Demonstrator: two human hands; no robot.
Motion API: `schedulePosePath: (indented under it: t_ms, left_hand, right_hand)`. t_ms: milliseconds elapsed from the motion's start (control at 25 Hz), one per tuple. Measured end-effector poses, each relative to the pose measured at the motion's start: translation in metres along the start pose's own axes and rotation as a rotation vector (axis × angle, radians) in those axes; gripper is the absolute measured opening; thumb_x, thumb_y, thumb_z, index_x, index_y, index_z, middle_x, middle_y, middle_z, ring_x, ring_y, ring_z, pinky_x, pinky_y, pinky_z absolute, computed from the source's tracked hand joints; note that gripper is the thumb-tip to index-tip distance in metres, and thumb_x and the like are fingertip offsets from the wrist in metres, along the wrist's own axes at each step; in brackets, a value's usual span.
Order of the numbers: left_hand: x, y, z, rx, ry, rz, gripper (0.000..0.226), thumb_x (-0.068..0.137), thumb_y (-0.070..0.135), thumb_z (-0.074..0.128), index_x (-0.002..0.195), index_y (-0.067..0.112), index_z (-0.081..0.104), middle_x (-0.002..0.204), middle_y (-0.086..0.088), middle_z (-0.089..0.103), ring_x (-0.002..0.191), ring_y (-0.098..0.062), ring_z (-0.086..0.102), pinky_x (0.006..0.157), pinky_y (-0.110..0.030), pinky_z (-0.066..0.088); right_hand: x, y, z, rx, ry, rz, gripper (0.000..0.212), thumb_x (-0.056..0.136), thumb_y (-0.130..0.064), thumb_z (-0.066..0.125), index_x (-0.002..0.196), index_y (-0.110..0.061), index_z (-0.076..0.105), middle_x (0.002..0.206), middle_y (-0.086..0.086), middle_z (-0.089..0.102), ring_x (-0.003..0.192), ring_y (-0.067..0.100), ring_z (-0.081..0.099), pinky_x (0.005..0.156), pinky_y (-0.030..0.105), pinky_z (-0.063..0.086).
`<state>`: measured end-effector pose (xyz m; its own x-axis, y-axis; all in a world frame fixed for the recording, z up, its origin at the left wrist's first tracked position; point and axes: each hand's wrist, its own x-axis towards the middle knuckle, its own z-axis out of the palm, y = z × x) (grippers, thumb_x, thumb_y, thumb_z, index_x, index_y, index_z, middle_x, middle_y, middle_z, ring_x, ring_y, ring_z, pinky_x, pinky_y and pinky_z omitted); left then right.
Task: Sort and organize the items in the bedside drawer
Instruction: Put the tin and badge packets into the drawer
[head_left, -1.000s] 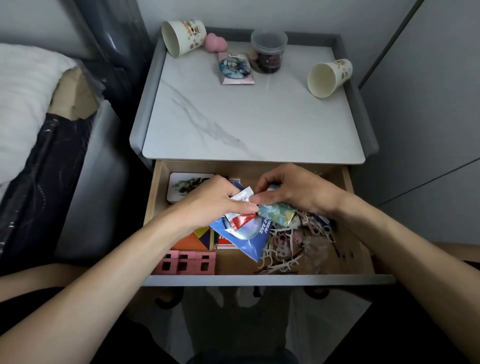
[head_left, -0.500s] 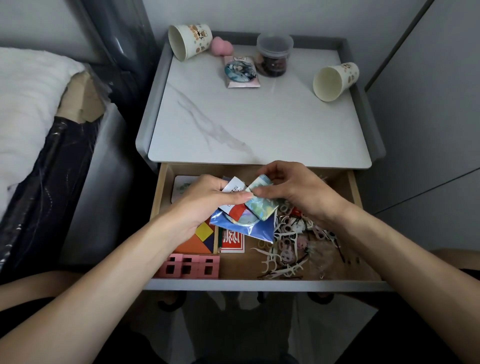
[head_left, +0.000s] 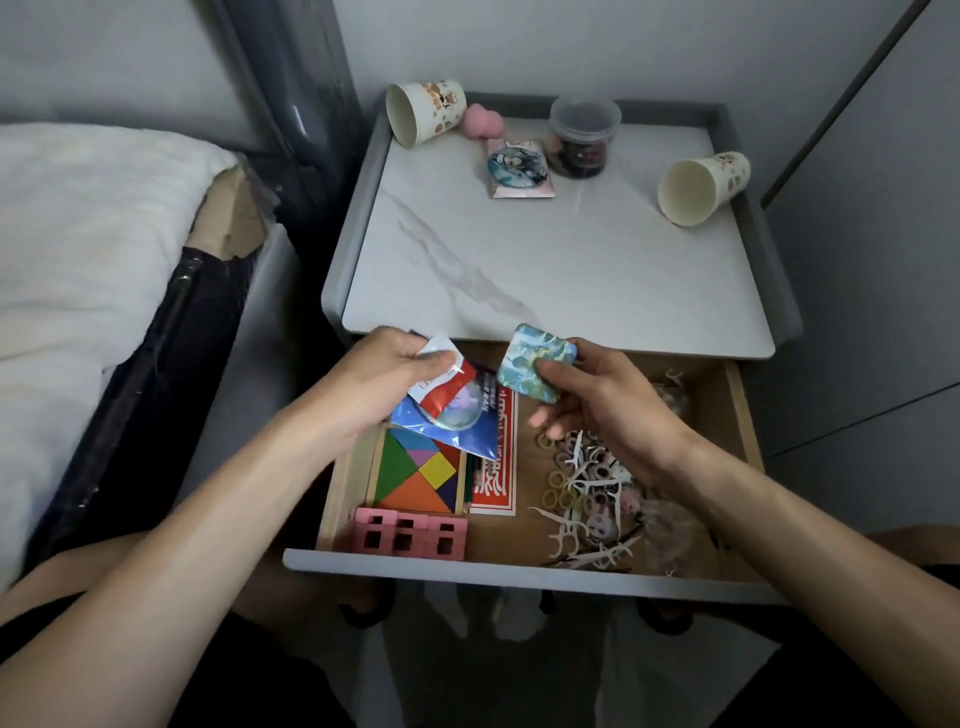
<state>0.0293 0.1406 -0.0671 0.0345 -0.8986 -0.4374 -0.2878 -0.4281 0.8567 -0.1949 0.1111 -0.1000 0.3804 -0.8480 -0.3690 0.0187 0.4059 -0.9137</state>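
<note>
The wooden bedside drawer (head_left: 740, 415) stands pulled open under the marble-topped nightstand (head_left: 561, 270). My left hand (head_left: 374, 379) pinches a small stack of packets (head_left: 452, 410): a blue one with a round badge, plus a red-and-white one on top. My right hand (head_left: 608, 400) holds a square blue-green patterned packet (head_left: 535, 364) between thumb and fingers, just above the drawer's back edge. Inside the drawer lie a coloured tangram puzzle (head_left: 415, 473), pink blocks (head_left: 410, 535), a red-and-white card (head_left: 498, 457), and a heap of hair ties and floss picks (head_left: 587, 499).
On the nightstand top lie two tipped paper cups (head_left: 423, 117) (head_left: 701, 187), a pink sponge (head_left: 480, 122), a badge packet (head_left: 519, 169) and a lidded plastic jar (head_left: 584, 137). A bed with white bedding (head_left: 88, 270) stands to the left; a grey wall panel is on the right.
My hands have drawn apart and risen. The right hand has pulled the blue-green packet off the stack that the left hand holds. The tangram and red card are now uncovered.
</note>
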Motion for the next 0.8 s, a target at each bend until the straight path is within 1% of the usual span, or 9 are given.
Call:
schedulePosePath:
  t_ms: [120, 200, 280, 360, 440, 520, 600, 680, 800]
  left_hand:
    - [-0.007, 0.0, -0.036, 0.113, 0.057, -0.031, 0.019, 0.096, 0.017, 0.06, 0.087, 0.006, 0.073, 0.077, -0.001, 0.075, 0.069, -0.007, 0.068, 0.069, -0.02, 0.049]
    - [-0.009, -0.003, -0.058, 0.096, 0.121, -0.051, 0.015, 0.094, 0.016, 0.062, 0.086, 0.009, 0.074, 0.071, 0.003, 0.074, 0.061, -0.001, 0.066, 0.06, -0.013, 0.049]
    - [-0.012, -0.009, -0.075, 0.034, 0.197, -0.076, 0.011, 0.091, 0.015, 0.065, 0.089, 0.008, 0.074, 0.067, 0.002, 0.074, 0.058, -0.002, 0.067, 0.054, -0.01, 0.049]
    - [-0.013, -0.017, -0.089, 0.025, 0.228, -0.088, 0.012, 0.088, 0.015, 0.069, 0.09, 0.005, 0.075, 0.07, -0.003, 0.075, 0.061, -0.008, 0.069, 0.06, -0.016, 0.053]
    - [-0.012, -0.025, -0.103, 0.049, 0.272, -0.081, 0.014, 0.083, 0.016, 0.074, 0.088, 0.003, 0.077, 0.078, -0.013, 0.075, 0.071, -0.02, 0.071, 0.077, -0.032, 0.055]
    - [-0.012, -0.027, -0.113, 0.029, 0.318, -0.077, 0.013, 0.08, 0.016, 0.078, 0.084, 0.003, 0.078, 0.08, -0.017, 0.075, 0.076, -0.027, 0.071, 0.085, -0.04, 0.054]
    - [-0.013, -0.028, -0.116, 0.033, 0.32, -0.08, 0.012, 0.079, 0.016, 0.079, 0.083, 0.005, 0.078, 0.08, -0.016, 0.075, 0.076, -0.026, 0.071, 0.085, -0.038, 0.054]
    - [-0.011, -0.027, -0.112, 0.058, 0.293, -0.083, 0.013, 0.08, 0.019, 0.078, 0.085, 0.006, 0.078, 0.08, -0.012, 0.076, 0.077, -0.023, 0.073, 0.082, -0.035, 0.054]
    - [-0.005, -0.025, -0.105, 0.068, 0.312, -0.096, 0.014, 0.085, 0.021, 0.074, 0.09, 0.008, 0.077, 0.082, -0.009, 0.076, 0.077, -0.019, 0.072, 0.076, -0.03, 0.053]
  right_hand:
    - [0.005, 0.012, 0.008, -0.174, 0.016, 0.048, 0.019, 0.093, -0.023, 0.067, 0.093, -0.004, 0.067, 0.074, 0.005, 0.067, 0.056, 0.012, 0.056, 0.05, 0.021, 0.045]
    - [0.016, 0.026, 0.023, -0.245, 0.044, 0.135, 0.023, 0.093, -0.023, 0.066, 0.095, 0.0, 0.069, 0.073, 0.005, 0.066, 0.054, 0.01, 0.053, 0.049, 0.019, 0.043]
    - [0.037, 0.041, 0.044, -0.173, 0.047, 0.227, 0.019, 0.097, -0.013, 0.059, 0.1, 0.005, 0.065, 0.073, 0.01, 0.065, 0.051, 0.01, 0.056, 0.05, 0.02, 0.049]
    - [0.06, 0.05, 0.065, -0.114, 0.06, 0.271, 0.013, 0.098, -0.004, 0.055, 0.09, 0.003, 0.061, 0.071, 0.014, 0.064, 0.048, 0.012, 0.06, 0.053, 0.02, 0.055]
    - [0.08, 0.055, 0.08, -0.124, 0.07, 0.254, 0.017, 0.097, -0.001, 0.056, 0.08, -0.001, 0.06, 0.072, 0.017, 0.065, 0.047, 0.014, 0.063, 0.054, 0.021, 0.057]
    - [0.092, 0.057, 0.092, -0.126, 0.09, 0.237, 0.017, 0.096, 0.001, 0.057, 0.079, -0.002, 0.058, 0.071, 0.018, 0.064, 0.042, 0.013, 0.063, 0.05, 0.021, 0.057]
    - [0.099, 0.059, 0.1, -0.127, 0.107, 0.226, 0.011, 0.095, 0.002, 0.059, 0.086, -0.002, 0.056, 0.068, 0.017, 0.063, 0.04, 0.014, 0.062, 0.047, 0.023, 0.056]
    - [0.106, 0.063, 0.104, -0.214, 0.122, 0.182, 0.007, 0.094, -0.001, 0.061, 0.09, -0.003, 0.056, 0.065, 0.015, 0.064, 0.042, 0.016, 0.063, 0.051, 0.028, 0.058]
    - [0.112, 0.069, 0.103, -0.369, 0.13, 0.134, 0.019, 0.094, -0.006, 0.064, 0.076, -0.006, 0.057, 0.06, 0.015, 0.065, 0.047, 0.021, 0.064, 0.059, 0.038, 0.059]
